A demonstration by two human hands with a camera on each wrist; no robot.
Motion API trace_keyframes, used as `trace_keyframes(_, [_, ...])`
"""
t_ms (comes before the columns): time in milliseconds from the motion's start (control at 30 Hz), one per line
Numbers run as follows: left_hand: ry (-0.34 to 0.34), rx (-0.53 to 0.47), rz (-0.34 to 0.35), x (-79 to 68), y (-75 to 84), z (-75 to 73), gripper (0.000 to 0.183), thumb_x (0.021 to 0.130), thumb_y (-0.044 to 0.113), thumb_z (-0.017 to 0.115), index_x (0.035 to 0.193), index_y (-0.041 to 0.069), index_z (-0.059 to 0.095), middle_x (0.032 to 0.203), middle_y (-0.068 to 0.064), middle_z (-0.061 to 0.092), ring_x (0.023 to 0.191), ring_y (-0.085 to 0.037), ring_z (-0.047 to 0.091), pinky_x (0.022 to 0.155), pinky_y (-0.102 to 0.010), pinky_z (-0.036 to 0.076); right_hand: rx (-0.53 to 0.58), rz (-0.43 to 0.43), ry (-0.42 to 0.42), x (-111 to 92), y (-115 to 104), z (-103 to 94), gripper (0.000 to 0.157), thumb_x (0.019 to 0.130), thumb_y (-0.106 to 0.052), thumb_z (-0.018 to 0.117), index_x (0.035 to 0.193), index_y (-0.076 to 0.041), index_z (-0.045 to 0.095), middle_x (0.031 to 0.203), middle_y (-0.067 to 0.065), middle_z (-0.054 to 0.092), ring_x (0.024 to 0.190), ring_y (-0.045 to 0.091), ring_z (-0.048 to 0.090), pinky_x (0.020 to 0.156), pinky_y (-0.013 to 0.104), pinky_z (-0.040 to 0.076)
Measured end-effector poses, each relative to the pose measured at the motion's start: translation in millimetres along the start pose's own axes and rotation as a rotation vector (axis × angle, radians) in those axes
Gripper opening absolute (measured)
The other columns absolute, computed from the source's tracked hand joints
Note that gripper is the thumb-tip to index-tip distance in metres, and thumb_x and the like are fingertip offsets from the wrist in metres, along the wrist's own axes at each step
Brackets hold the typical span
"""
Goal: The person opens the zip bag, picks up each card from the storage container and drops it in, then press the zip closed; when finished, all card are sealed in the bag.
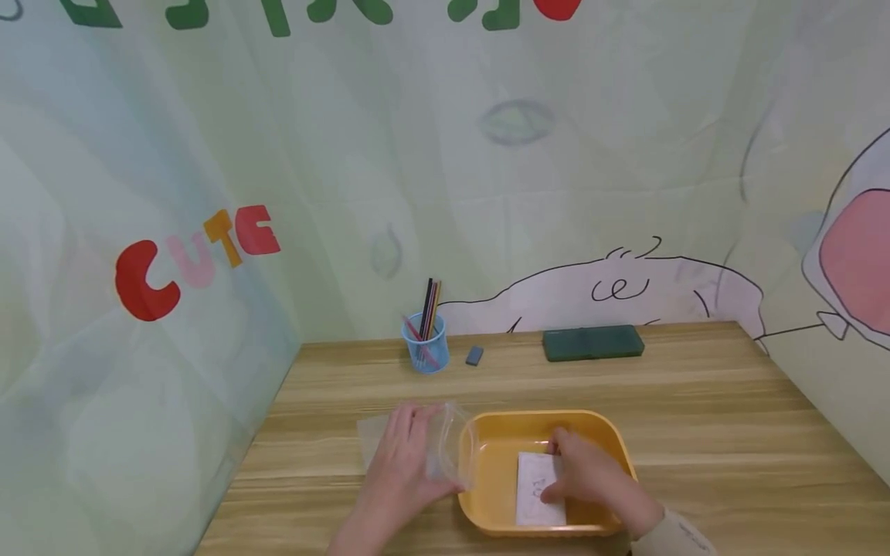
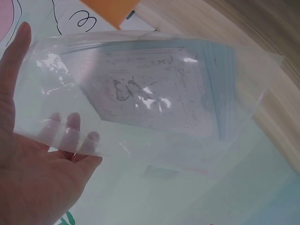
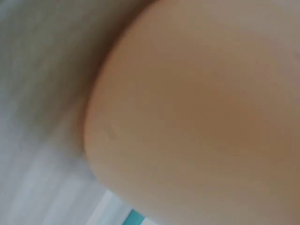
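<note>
In the head view my left hand (image 1: pixel 398 471) holds a clear plastic bag (image 1: pixel 453 452) by its edges, with the mouth spread toward the tray. Through the plastic, the left wrist view shows a fanned stack of cards (image 2: pixel 145 96), pale with bluish edges and a butterfly drawing on the front one. Inside a yellow tray (image 1: pixel 490 531), my right hand (image 1: pixel 591 472) grips a small stack of white cards (image 1: pixel 530 502) with a line drawing on top, thumb on the near part and fingers at the far right. Blurred skin fills most of the right wrist view.
Behind the tray stand a blue cup (image 1: pixel 426 347) of pencils, a small grey eraser (image 1: pixel 474 355) and a dark green case (image 1: pixel 593 344). A translucent sheet (image 1: pixel 371 440) lies left of the bag on the wooden table (image 1: pixel 292 479). A printed curtain (image 1: pixel 389 170) surrounds the table.
</note>
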State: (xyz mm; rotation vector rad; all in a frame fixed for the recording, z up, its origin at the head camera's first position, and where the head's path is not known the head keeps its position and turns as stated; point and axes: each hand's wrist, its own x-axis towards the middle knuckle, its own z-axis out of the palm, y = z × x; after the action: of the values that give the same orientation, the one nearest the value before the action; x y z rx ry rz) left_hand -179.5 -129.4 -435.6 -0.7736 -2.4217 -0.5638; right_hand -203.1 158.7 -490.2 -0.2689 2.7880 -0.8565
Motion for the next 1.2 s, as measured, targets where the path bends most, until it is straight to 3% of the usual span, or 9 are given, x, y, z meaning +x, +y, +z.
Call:
trace_keyframes(267, [0.002, 0.033, 0.006, 1.2, 0.0, -0.8, 0.105, 0.041, 0.051, 0.091, 0.125, 0.001, 0.052, 0.109, -0.008, 0.051, 0.102, -0.021, 0.047, 0.089, -0.035, 0.048, 0.039, -0.064, 0.099, -11.9, -4.9, -26.2, 0.020, 0.077, -0.016, 0.080, 0.077, -0.016, 0.060, 0.069, -0.007, 0.054, 0.063, 0.011, 0.050, 0.058, 0.029, 0.045])
trace_keyframes(500, [0.001, 0.032, -0.018, 1.3, -0.5, -0.8, 0.105, 0.041, 0.052, 0.091, 0.125, 0.002, 0.052, 0.110, -0.008, 0.050, 0.103, -0.022, 0.047, 0.090, -0.037, 0.048, 0.099, -0.043, 0.089, -21.6, -14.8, -48.9, 0.015, 0.081, -0.019, 0.078, 0.077, -0.016, 0.064, 0.071, -0.008, 0.059, 0.067, 0.012, 0.053, 0.059, 0.029, 0.048])
trace_keyframes(833, [0.022, 0.044, -0.001, 3.0, -0.6, -1.9, 0.104, 0.040, 0.049, 0.092, 0.123, 0.002, 0.052, 0.107, -0.008, 0.050, 0.100, -0.022, 0.047, 0.086, -0.035, 0.049, 0.200, -0.056, 0.295, -36.4, -31.7, -63.8, 0.017, 0.082, -0.020, 0.077, 0.073, -0.016, 0.063, 0.072, -0.009, 0.062, 0.065, 0.014, 0.051, 0.055, 0.026, 0.046])
trace_keyframes(1033, [0.030, 0.047, 0.008, 4.1, -0.7, -3.0, 0.105, 0.040, 0.047, 0.092, 0.124, 0.001, 0.051, 0.108, -0.008, 0.050, 0.100, -0.022, 0.047, 0.086, -0.035, 0.049, 0.419, -0.027, 0.384, -46.9, -41.2, -72.4, 0.015, 0.083, -0.021, 0.076, 0.080, -0.010, 0.066, 0.075, 0.000, 0.066, 0.061, 0.017, 0.051, 0.050, 0.023, 0.044])
trace_keyframes(1200, [0.015, 0.048, 0.001, 5.1, -0.7, -4.2, 0.105, 0.041, 0.048, 0.092, 0.126, 0.001, 0.050, 0.110, -0.008, 0.049, 0.102, -0.022, 0.047, 0.088, -0.035, 0.049, 0.640, 0.035, 0.421, -54.6, -51.0, -74.5, 0.024, 0.083, -0.026, 0.076, 0.085, -0.004, 0.065, 0.072, 0.009, 0.063, 0.056, 0.016, 0.048, 0.046, 0.023, 0.042])
